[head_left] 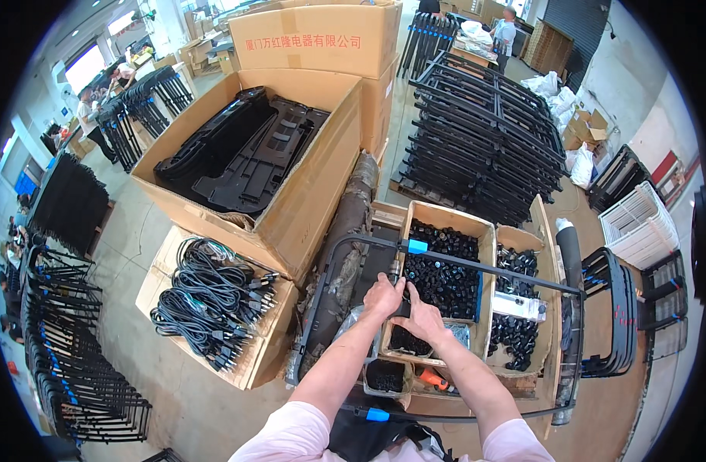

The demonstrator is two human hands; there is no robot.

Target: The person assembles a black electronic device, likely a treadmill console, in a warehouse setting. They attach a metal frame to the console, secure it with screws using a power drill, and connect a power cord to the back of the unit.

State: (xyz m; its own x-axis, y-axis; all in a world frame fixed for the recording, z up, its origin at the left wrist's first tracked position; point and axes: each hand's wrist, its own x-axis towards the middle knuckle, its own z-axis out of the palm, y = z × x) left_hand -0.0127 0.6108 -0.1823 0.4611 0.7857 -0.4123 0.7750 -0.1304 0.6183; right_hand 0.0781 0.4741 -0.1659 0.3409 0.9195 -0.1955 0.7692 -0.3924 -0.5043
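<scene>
1. From where I stood, the left hand (pixel 383 299) and right hand (pixel 427 319) met over the near left edge of a wooden bin (pixel 487 308) full of small black parts (pixel 439 283).
2. Their fingers bent toward each other around a small dark piece (pixel 403 308), mostly hidden; I could not tell whether either hand clamped it.
3. That piece looked light and stiff, probably smooth enough to slip; a fingertip pinch on its sides seemed the right hold.
4. A black tubular frame (pixel 514 275) ran around both hands, its far bar crossing above the bins and its near bar passing by the person's waist.
5. I judged the frame rigid and hollow, more awkward than heavy, its coating liable to scratch; opposite side bars seemed the best place to lift it.
6. Blue tape (pixel 417 247) wrapped its far bar.
</scene>
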